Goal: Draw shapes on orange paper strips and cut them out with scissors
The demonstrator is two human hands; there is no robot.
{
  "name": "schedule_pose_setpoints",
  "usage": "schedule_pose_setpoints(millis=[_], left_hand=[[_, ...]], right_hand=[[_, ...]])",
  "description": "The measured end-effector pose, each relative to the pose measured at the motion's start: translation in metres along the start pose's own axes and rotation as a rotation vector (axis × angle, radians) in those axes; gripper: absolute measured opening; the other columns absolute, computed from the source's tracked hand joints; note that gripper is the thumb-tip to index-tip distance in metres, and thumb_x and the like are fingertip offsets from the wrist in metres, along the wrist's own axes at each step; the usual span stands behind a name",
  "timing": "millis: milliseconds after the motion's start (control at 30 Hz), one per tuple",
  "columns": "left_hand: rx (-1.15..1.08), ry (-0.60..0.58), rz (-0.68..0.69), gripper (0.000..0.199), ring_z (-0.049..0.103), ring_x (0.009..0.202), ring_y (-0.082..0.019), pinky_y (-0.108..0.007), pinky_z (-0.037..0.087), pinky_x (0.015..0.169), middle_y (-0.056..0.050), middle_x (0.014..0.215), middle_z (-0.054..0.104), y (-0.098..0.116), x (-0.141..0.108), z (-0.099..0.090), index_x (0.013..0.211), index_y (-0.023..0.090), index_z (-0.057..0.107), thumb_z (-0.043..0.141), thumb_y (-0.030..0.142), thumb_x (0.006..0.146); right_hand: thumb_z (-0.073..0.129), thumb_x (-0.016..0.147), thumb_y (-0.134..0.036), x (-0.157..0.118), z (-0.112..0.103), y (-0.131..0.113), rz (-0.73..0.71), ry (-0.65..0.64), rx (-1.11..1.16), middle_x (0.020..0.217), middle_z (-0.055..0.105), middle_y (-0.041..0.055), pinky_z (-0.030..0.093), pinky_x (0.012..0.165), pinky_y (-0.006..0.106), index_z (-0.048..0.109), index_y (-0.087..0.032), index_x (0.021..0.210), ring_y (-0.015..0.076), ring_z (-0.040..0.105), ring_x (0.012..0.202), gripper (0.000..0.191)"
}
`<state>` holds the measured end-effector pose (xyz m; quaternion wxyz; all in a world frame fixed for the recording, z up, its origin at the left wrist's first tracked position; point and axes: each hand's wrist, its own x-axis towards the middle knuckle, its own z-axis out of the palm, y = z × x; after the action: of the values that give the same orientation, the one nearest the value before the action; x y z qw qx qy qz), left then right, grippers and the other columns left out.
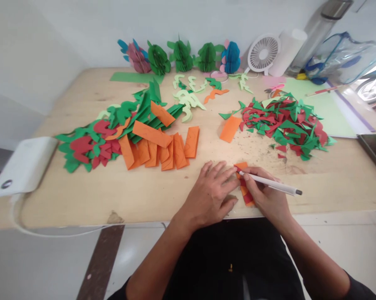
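Observation:
My right hand is closed around a white pen, its tip down at the upper end of an orange paper strip. A red paper piece lies on that strip, partly covered by my fingers. My left hand lies flat with fingers stretched out, the fingertips touching the strip's left side. To the left is a row of orange folded paper pieces, some with drawn outlines. Another orange piece lies beyond my hands.
Red and green paper scraps are heaped at right; cut green and red shapes at left. Honeycomb paper figures, a small fan and a bottle stand at the back. A white power bank and a phone lie at the sides.

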<state>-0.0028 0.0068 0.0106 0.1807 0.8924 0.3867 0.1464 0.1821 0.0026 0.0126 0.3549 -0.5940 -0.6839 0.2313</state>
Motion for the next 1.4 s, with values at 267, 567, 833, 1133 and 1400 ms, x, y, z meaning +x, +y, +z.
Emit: schedule_pose_setpoints(millis=[267,567,833,1133,1400], left_hand=[[-0.009,0.000,-0.002,0.042,0.032,0.139,-0.032,-0.057,0.019,0.116,-0.007,0.147,0.046,0.000,0.000,0.000,0.128,0.022,0.057,0.051,0.033,0.088],[-0.013,-0.003,-0.005,0.041,0.033,0.139,-0.032,-0.057,0.020,0.115,-0.008,0.146,0.047,0.000,0.000,0.001,0.127,0.023,0.057,0.051,0.034,0.088],[-0.011,-0.008,-0.007,0.039,0.031,0.139,-0.032,-0.056,0.018,0.116,-0.006,0.147,0.046,0.000,0.000,0.000,0.126,0.022,0.057,0.047,0.036,0.091],[-0.017,-0.004,-0.005,0.039,0.031,0.140,-0.031,-0.056,0.017,0.116,-0.006,0.148,0.045,0.000,0.000,0.001,0.127,0.023,0.057,0.045,0.037,0.092],[-0.003,0.012,0.001,0.039,0.033,0.138,-0.031,-0.056,0.019,0.116,-0.006,0.146,0.047,-0.001,0.000,0.001,0.126,0.023,0.058,0.048,0.036,0.091]], right_hand=[[0.055,0.090,-0.029,-0.003,0.000,0.002,-0.064,0.025,-0.056,0.081,0.074,0.0043,0.052,0.066,0.031,0.065,-0.022,0.085,0.0192,0.068,0.072,0.013],[0.055,0.089,-0.028,-0.006,-0.003,0.000,-0.069,0.045,-0.082,0.079,0.074,0.0034,0.053,0.065,0.031,0.065,-0.023,0.085,0.0189,0.068,0.070,0.012],[0.055,0.089,-0.026,-0.010,-0.007,0.000,-0.063,0.052,-0.105,0.077,0.073,0.0027,0.053,0.064,0.030,0.063,-0.022,0.085,0.0183,0.067,0.067,0.010],[0.055,0.089,-0.026,-0.012,-0.010,-0.001,-0.046,0.057,-0.124,0.071,0.071,0.0014,0.050,0.059,0.028,0.063,-0.022,0.084,0.0172,0.065,0.062,0.010],[0.054,0.089,-0.025,-0.014,-0.011,-0.002,-0.038,0.054,-0.133,0.071,0.070,0.0013,0.050,0.060,0.028,0.063,-0.021,0.085,0.0171,0.064,0.062,0.010]])
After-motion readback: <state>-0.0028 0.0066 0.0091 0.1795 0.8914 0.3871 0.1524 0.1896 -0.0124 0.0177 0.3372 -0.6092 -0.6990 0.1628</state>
